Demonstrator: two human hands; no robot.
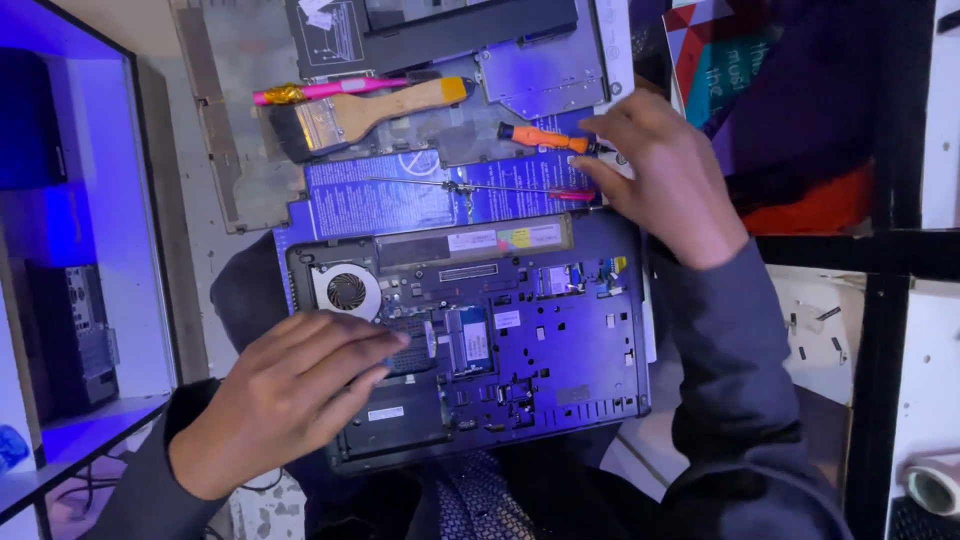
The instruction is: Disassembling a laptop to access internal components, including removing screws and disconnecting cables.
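your left fingers (375, 345) lie flat and spread, gripping nothing, pressed on the open underside of the dark laptop (540, 330) just below its round cooling fan (346, 290). your left hand (285, 395) covers the lower left part of the chassis, fingertips reaching toward the memory slot (472, 338) near the middle.

your right hand (660, 175) is up past the laptop's far right corner, fingers curled loosely downward. the fingertips sit at the shaft end of the orange-handled screwdriver (545, 137), and i cannot tell whether they pinch it or only touch it. just below that, a thin red-handled screwdriver (480, 187) lies across a blue printed sheet (380, 195), its red end close to your right thumb.

the laptop rests on your lap with its bottom cover off, circuit board and slots exposed, the long battery bay (475, 243) running along its far edge. beyond the blue sheet lie a wooden-handled paintbrush (370, 108) and a pink pen-like tool (330, 91), side by side, with the grey removed panel (545, 65) beyond them. a shelf unit (110, 240) lit in blue stands at your left, and a roll of tape (935, 485) shows at the lower right edge.
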